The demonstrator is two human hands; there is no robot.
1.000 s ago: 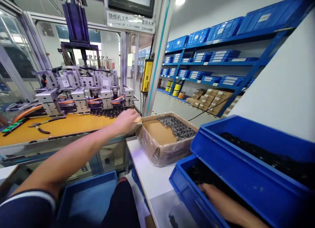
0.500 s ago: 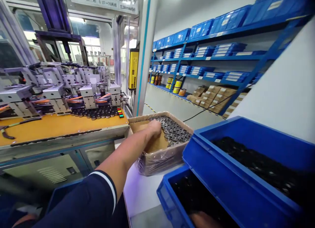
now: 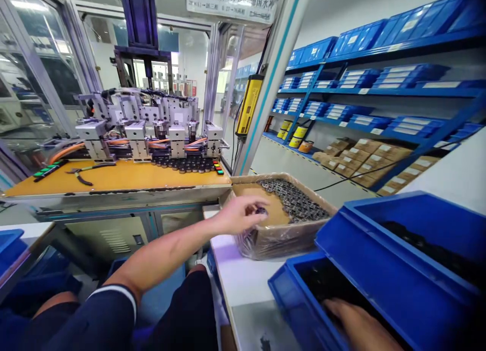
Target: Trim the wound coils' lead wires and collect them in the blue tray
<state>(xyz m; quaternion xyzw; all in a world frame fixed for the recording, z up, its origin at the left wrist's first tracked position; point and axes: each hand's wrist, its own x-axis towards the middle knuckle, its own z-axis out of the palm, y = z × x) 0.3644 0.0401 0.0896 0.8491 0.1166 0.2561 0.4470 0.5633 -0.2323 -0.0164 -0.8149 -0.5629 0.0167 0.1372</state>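
My left hand (image 3: 239,214) is over the near left side of a plastic-wrapped cardboard box (image 3: 281,237), thumb and fingers closed on a small dark metal part (image 3: 261,210). Rows of similar small metal parts (image 3: 299,199) fill the box's far and right side; bare brown cardboard shows on the left. My right hand (image 3: 360,323) reaches into the lower blue bin (image 3: 288,285), which holds small black parts (image 3: 330,280). Its fingertips are down among them in shadow, so whether they grip anything is hidden.
Another blue bin (image 3: 379,239) with black parts overlaps the lower one. At left stands a machine with clamps (image 3: 138,138) above an orange worktop (image 3: 125,179), where pliers (image 3: 85,173) and several small round parts (image 3: 190,165) lie. Blue shelving (image 3: 379,90) lines the wall.
My left hand has come up from the parts in the box, towards me, with a small metal part in it. More of my right hand shows in the lower bin. The view has swung left.
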